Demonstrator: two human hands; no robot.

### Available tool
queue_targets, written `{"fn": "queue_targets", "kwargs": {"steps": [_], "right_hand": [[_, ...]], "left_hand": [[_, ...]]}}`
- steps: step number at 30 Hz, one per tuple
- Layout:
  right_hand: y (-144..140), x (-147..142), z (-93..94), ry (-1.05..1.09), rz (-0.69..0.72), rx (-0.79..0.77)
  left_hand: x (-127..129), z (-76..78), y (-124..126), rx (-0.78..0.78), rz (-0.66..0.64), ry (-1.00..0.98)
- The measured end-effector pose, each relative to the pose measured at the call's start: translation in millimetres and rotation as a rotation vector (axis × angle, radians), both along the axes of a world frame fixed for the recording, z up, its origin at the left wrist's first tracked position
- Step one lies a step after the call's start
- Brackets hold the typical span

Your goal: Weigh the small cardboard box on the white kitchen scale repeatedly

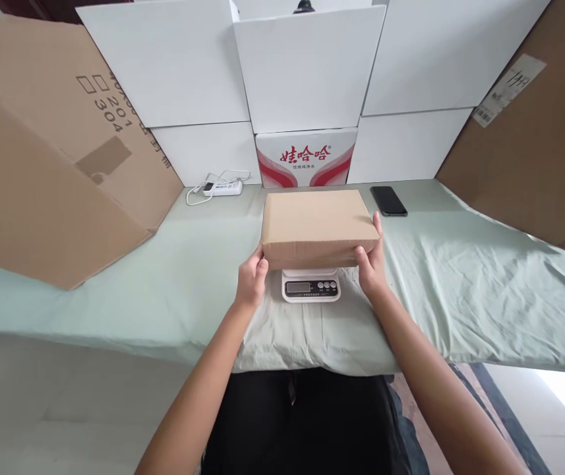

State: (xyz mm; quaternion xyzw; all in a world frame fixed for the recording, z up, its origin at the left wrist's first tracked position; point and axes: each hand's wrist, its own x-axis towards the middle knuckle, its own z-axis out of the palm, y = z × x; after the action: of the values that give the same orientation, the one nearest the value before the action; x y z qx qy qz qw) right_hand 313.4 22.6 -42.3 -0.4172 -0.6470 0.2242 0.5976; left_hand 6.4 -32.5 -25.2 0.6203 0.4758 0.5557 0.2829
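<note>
Here, closed cardboard box (318, 225) atop scale (310, 285).

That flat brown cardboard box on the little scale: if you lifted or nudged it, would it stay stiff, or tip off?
The cardboard box probably stays stiff: its edges look crisp and closed. It overhangs the small scale on both sides, so an off-centre push might tip it. The left hand and right hand grip its ends with fingertips only, hinting it is fairly light.
</note>
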Motion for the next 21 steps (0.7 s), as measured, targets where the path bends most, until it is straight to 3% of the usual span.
{"fn": "queue_targets", "kwargs": {"steps": [16, 21], "right_hand": [[2, -1, -2.7, 0.001, -0.002, -0.022], [9, 10, -8.1, 0.134, -0.069, -0.039]], "left_hand": [[1, -8.5, 2, -0.009, 0.037, -0.019], [-2, -15.0, 5, -0.003, 0.082, -0.132]]}}
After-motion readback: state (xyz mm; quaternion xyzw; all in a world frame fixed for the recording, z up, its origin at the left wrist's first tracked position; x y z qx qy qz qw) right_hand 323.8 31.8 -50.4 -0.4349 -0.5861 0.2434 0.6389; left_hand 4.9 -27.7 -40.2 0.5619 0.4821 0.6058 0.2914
